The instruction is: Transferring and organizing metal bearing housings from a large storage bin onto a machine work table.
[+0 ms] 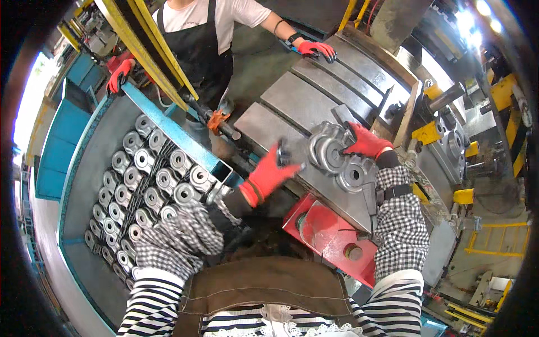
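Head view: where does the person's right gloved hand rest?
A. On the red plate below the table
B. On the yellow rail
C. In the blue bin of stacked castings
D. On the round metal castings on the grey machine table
D: the right hand lies on the round metal castings atop the grey machine table, away from the blue bin.

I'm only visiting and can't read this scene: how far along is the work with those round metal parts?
Looks done: many round metal castings lie in rows in the blue bin. In hand: the right hand rests on a grey casting on the slotted steel table, with another beside it; the left hand reaches toward it. How many are left can't be told.
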The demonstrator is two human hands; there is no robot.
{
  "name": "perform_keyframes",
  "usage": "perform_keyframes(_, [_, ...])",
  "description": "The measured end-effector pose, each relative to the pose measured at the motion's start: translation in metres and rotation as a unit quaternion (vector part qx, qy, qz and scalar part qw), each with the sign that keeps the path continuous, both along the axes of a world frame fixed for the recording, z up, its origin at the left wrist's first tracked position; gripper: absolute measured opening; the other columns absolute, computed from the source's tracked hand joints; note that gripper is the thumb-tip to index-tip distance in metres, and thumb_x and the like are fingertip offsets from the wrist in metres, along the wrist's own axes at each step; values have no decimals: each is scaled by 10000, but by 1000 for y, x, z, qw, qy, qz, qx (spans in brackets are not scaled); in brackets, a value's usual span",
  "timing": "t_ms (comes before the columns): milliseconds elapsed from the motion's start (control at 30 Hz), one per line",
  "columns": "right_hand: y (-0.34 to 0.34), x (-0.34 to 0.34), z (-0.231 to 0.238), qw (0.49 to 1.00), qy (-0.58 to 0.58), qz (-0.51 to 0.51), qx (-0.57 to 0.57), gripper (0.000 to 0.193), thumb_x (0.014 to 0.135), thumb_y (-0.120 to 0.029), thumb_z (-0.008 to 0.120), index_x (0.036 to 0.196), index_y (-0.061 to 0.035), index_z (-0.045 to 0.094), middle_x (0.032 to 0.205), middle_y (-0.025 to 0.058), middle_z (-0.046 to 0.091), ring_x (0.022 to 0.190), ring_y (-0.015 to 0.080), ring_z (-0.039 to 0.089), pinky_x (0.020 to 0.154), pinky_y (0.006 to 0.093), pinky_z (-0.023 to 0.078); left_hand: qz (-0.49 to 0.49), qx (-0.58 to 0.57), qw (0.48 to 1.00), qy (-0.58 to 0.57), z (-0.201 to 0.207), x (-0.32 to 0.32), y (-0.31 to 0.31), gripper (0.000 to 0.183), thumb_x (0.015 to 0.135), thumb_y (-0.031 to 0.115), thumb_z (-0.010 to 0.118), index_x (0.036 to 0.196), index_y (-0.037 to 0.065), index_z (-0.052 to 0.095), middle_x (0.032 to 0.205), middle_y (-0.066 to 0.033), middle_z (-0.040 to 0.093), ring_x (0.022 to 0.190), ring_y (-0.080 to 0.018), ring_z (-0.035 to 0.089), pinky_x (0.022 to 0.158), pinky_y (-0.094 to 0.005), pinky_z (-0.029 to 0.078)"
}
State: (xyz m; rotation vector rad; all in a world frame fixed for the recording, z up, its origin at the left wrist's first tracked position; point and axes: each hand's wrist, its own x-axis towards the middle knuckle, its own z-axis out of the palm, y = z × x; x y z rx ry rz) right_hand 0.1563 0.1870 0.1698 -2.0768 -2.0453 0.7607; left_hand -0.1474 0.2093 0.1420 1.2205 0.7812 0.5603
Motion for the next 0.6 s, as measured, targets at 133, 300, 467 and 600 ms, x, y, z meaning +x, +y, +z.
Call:
perform_keyframes(133, [19, 2, -17, 985, 155, 38, -70, 833, 602, -313, 743, 1263, -28, 324, 1224, 148, 430, 1144, 240, 397, 953, 318, 320, 30, 138, 976, 164, -53, 26, -20, 980, 609, 334, 755, 1276, -81, 170, 1149, -190, 445, 1016, -234, 485, 831, -315, 425])
perform_keyframes(300, [27, -6, -20, 962, 263, 18, -69, 713, 589, -210, 765, 1187, -30, 422, 1134, 88, 516, 1053, 184, 463, 914, 304, 354, 79, 116, 977, 163, -75, 87, -19, 1090, 570, 430, 746, 1270, -111, 109, 1143, -230, 452, 1039, -271, 487, 848, -307, 409])
perform_keyframes(467, [25, -2, -16, 961, 273, 32, -16, 655, 596, -145, 757, 1157, -15, 445, 1094, 77, 540, 1030, 161, 474, 892, 305, 374, 164, -47, 976, 139, -32, 111, -18, 902, 570, 363, 760, 1163, -90, 252, 1076, -237, 487, 986, -283, 521, 792, -314, 435])
perform_keyframes(600, [29, 7, -29, 919, 386, 41, -75, 661, 681, -70, 673, 1249, -34, 337, 1117, 87, 507, 1026, 180, 470, 893, 319, 383, 209, -32, 976, 45, -61, 120, -21, 810, 596, 303, 755, 1133, -49, 262, 1087, -211, 470, 987, -280, 501, 822, -347, 420])
